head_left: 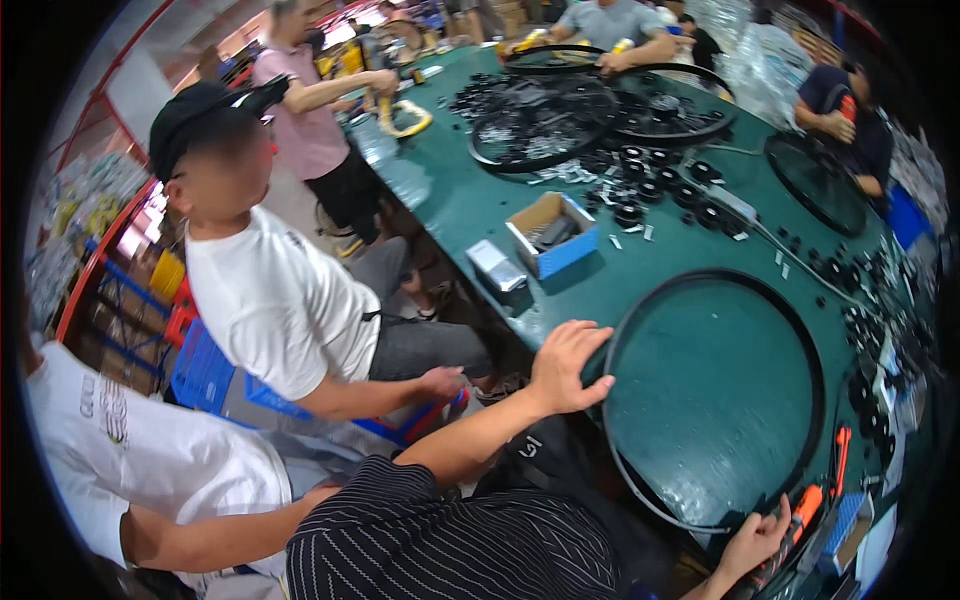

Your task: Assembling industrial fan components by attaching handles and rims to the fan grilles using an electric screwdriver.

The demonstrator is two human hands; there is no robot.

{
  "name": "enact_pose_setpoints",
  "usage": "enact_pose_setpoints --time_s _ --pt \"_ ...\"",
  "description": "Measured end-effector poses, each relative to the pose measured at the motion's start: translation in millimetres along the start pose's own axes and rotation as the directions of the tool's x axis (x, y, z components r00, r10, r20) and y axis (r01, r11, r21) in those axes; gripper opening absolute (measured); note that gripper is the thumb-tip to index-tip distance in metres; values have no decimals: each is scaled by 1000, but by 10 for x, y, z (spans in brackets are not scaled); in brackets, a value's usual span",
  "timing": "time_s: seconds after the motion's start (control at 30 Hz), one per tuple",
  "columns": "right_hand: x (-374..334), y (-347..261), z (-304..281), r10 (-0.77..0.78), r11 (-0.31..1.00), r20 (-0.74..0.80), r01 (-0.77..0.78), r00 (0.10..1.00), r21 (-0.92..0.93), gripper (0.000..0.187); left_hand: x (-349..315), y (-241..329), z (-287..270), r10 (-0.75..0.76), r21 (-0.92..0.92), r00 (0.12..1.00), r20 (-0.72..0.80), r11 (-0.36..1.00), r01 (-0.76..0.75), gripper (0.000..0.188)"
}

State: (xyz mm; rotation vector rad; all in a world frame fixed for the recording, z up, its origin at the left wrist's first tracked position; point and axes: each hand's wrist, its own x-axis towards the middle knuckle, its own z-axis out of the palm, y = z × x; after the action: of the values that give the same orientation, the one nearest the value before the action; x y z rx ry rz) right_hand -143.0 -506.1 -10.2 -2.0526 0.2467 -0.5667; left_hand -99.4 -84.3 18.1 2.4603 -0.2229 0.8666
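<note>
A bare black wheel rim (817,385) lies on the green table top in front of me, its near edge at the table's border. My left hand (570,370) is at the rim's left side, fingers spread and thumb by the hoop; whether it presses on it I cannot tell. By the rim's near right edge is my right hand (756,542), fingers partly stretched and apart, with nothing visible in them. Just right of that hand lies a tool with an orange handle (806,508). A second, slimmer orange-red tool (842,452) rests farther up.
A blue box of dark parts (570,248) and a silvery box (498,272) stand beyond the rim. Black round parts (650,190) are strewn across the table (430,190). Close on my left sits a person in white (270,290); others handle wheels at the far side.
</note>
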Motion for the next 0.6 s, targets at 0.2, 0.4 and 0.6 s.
enact_pose_setpoints --time_s 0.2,0.4,0.6 --pt "-8 -240 -2 17 1000 -19 -18 1000 -19 49 67 39 -2 -26 46 989 143 999 20 61" --pt "26 -721 -505 -99 932 -105 55 990 -360 43 191 -4 -145 17 63 943 333 997 -40 55" --pt "557 -797 -1539 -232 765 -271 3 934 -644 36 366 -155 -120 53 22 962 268 998 -61 54"
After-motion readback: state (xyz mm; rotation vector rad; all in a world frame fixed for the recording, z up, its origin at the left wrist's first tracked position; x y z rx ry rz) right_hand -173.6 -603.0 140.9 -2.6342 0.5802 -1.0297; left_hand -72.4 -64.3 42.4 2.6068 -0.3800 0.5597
